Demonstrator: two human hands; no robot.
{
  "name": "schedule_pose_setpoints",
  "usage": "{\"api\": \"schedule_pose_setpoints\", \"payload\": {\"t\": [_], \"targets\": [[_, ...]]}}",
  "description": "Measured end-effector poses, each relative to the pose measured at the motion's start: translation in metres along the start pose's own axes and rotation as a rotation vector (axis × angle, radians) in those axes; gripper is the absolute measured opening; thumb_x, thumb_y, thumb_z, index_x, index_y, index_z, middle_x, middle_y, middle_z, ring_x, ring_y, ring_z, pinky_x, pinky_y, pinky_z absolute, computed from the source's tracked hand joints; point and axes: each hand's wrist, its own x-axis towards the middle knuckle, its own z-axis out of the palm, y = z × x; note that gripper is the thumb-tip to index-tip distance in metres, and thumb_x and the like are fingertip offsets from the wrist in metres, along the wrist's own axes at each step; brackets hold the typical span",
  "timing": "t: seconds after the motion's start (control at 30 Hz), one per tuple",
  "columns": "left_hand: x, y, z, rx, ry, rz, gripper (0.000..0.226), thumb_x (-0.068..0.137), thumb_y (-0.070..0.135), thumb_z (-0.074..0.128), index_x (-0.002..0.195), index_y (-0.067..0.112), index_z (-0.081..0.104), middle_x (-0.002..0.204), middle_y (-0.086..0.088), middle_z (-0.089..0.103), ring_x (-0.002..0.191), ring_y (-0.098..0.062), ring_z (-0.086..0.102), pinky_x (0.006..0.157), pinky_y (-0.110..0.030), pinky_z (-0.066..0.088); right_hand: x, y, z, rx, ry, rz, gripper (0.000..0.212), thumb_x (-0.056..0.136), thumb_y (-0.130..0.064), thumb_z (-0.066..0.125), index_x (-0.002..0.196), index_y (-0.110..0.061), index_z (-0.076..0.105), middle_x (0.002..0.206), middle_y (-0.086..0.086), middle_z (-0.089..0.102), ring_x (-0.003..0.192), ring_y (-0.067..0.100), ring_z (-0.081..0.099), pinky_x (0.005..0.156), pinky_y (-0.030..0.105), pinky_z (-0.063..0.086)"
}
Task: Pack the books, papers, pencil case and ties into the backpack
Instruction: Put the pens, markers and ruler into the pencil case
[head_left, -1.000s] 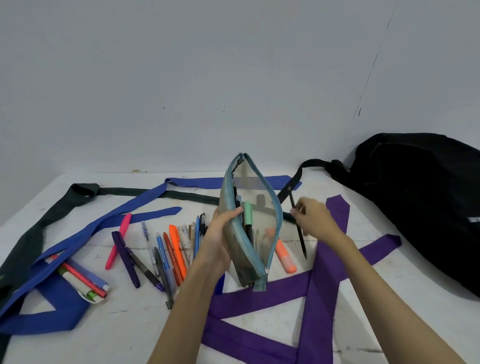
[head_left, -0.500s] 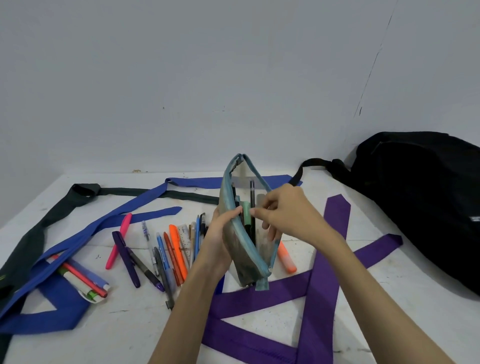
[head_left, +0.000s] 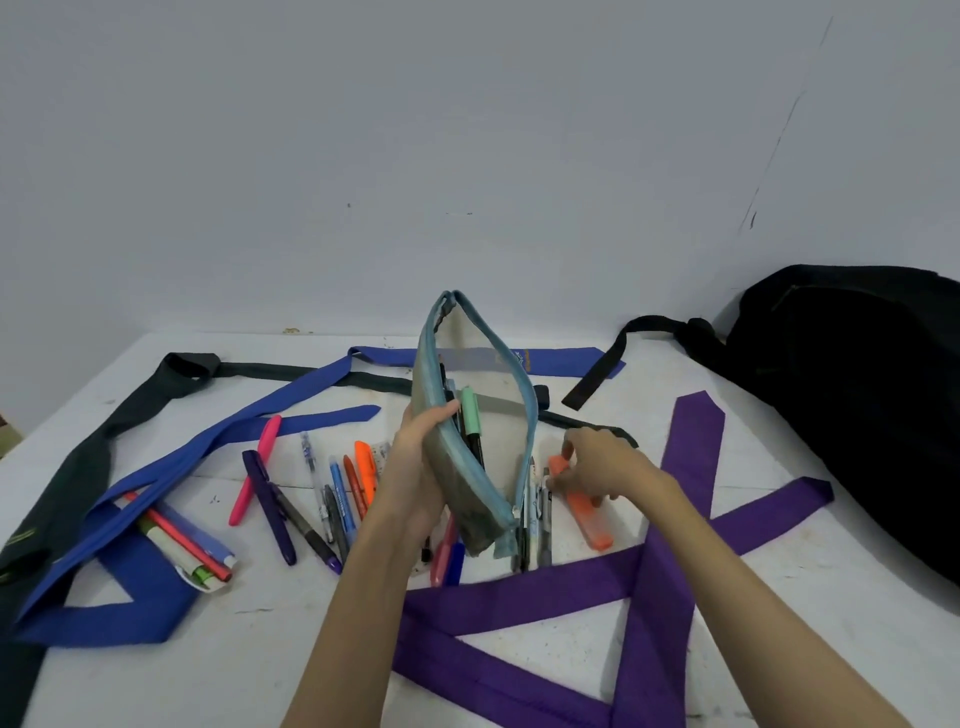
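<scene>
Teal zip tape frames the mouth of the see-through pencil case (head_left: 470, 441), which stands on end over the white surface (head_left: 545, 670), gaping wide. There is only the head view. The left hand (head_left: 415, 467) grips the case by its near lip, thumb hooked over the edge, holding the mouth apart. Inside it stand a mint-capped pen (head_left: 470, 415) and some dark pens.

A second ago the right hand (head_left: 602, 462) was pinching a black pen on the surface; half a second ago it was at the case mouth putting that pen in; now it has dropped back to the surface, right of the case. Its fingers are curling round the top end of the orange highlighter (head_left: 582, 504), touching it, though the highlighter lies flat and unlifted. So one more pen is in the case, and the next one is being taken.

Much is left, I judge. A row of loose pens (head_left: 337, 499) lies left of the case, a few more just right of it, and another bunch (head_left: 182, 545) rests on the blue tie (head_left: 291, 410). The purple tie (head_left: 670, 525) and the dark green tie (head_left: 98, 447) sprawl unfolded. The black backpack (head_left: 852, 395) sits well apart at the far right; whether it is unzipped cannot be told. No books or papers are in view.
</scene>
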Motion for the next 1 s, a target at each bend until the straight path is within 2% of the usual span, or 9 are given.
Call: {"api": "schedule_pose_setpoints", "payload": {"t": [0.13, 0.23, 0.37, 0.47, 0.67, 0.77, 0.87, 0.93, 1.0], "targets": [[0.0, -0.002, 0.0, 0.001, -0.002, -0.012, 0.03, 0.085, 0.02, 0.057, 0.113, 0.011, 0.054, 0.086, -0.007, 0.056, 0.075, -0.017, 0.054, 0.064, -0.029, 0.047, 0.005, 0.001, -0.008, 0.191, 0.042, -0.007, 0.037, 0.085, -0.02, 0.064, 0.118, -0.009, 0.052, 0.09, 0.008, 0.063, 0.062, 0.015, 0.061, 0.051, 0.024, 0.047], [0.001, -0.004, 0.001, 0.009, -0.018, -0.015, 0.027, 0.086, 0.019, 0.055, 0.111, 0.01, 0.055, 0.079, -0.004, 0.057, 0.068, -0.014, 0.055, 0.055, -0.025, 0.048, -0.006, -0.002, -0.032, 0.483, 0.368, -0.056, 0.028, 0.081, -0.021, 0.064, 0.107, -0.013, 0.055, 0.091, 0.009, 0.065, 0.069, 0.021, 0.063, 0.06, 0.028, 0.05], [0.001, -0.006, 0.003, 0.043, -0.025, -0.004, 0.022, 0.087, 0.02, 0.055, 0.108, 0.012, 0.054, 0.078, -0.002, 0.057, 0.064, -0.012, 0.058, 0.052, -0.022, 0.047, -0.044, -0.03, -0.071, 1.097, 0.844, -0.37, 0.028, 0.081, -0.01, 0.054, 0.104, -0.025, 0.046, 0.077, 0.01, 0.059, 0.057, 0.024, 0.056, 0.048, 0.03, 0.048], [-0.001, -0.009, 0.006, 0.062, -0.032, 0.002, 0.024, 0.087, 0.019, 0.055, 0.11, 0.012, 0.053, 0.079, -0.002, 0.057, 0.062, -0.012, 0.062, 0.051, -0.021, 0.048, -0.063, -0.054, -0.074, 1.09, 0.934, -0.513, 0.029, 0.08, -0.011, 0.052, 0.098, -0.032, 0.044, 0.074, 0.007, 0.057, 0.058, 0.03, 0.057, 0.054, 0.034, 0.049], [-0.003, -0.007, 0.009, 0.073, -0.034, -0.029, 0.046, 0.081, 0.027, 0.063, 0.123, 0.013, 0.053, 0.099, -0.012, 0.061, 0.087, -0.02, 0.058, 0.065, -0.029, 0.047, -0.051, -0.058, -0.054, 0.42, 0.569, -0.494, 0.032, 0.087, -0.028, 0.062, 0.117, -0.02, 0.055, 0.079, -0.003, 0.053, 0.071, 0.011, 0.048, 0.065, 0.025, 0.036], [-0.001, -0.005, 0.006, 0.058, 0.019, -0.009, 0.045, 0.081, 0.023, 0.063, 0.123, 0.012, 0.054, 0.095, -0.009, 0.064, 0.084, -0.018, 0.061, 0.064, -0.028, 0.047, -0.047, -0.053, -0.05, 0.55, 0.733, -0.463, 0.026, 0.088, -0.027, 0.062, 0.112, -0.017, 0.059, 0.08, -0.003, 0.05, 0.068, 0.008, 0.044, 0.066, 0.025, 0.036], [0.002, -0.002, 0.002, 0.022, 0.044, -0.005, 0.049, 0.081, 0.022, 0.063, 0.127, 0.01, 0.052, 0.093, -0.008, 0.062, 0.08, -0.019, 0.061, 0.064, -0.03, 0.049, -0.035, -0.039, -0.043, 0.65, 0.8, -0.254, 0.011, 0.087, -0.025, 0.059, 0.085, -0.015, 0.058, 0.071, -0.003, 0.055, 0.068, 0.014, 0.051, 0.064, 0.027, 0.037], [0.002, 0.001, -0.003, 0.0, 0.046, 0.011, 0.057, 0.075, 0.024, 0.068, 0.129, 0.011, 0.052, 0.099, -0.01, 0.062, 0.085, -0.022, 0.061, 0.07, -0.032, 0.052, -0.023, -0.026, -0.029, 0.39, 0.509, -0.07, 0.021, 0.087, -0.033, 0.058, 0.076, -0.016, 0.053, 0.079, 0.002, 0.06, 0.078, 0.022, 0.056, 0.066, 0.028, 0.039], [0.002, 0.004, -0.007, -0.015, 0.041, 0.023, 0.066, 0.067, 0.025, 0.071, 0.129, 0.011, 0.052, 0.106, -0.012, 0.06, 0.094, -0.026, 0.058, 0.078, -0.036, 0.05, -0.015, -0.017, -0.01, 0.121, 0.149, 0.002, 0.027, 0.088, -0.039, 0.059, 0.081, -0.013, 0.055, 0.081, 0.004, 0.063, 0.07, 0.02, 0.06, 0.067, 0.028, 0.047]]}}
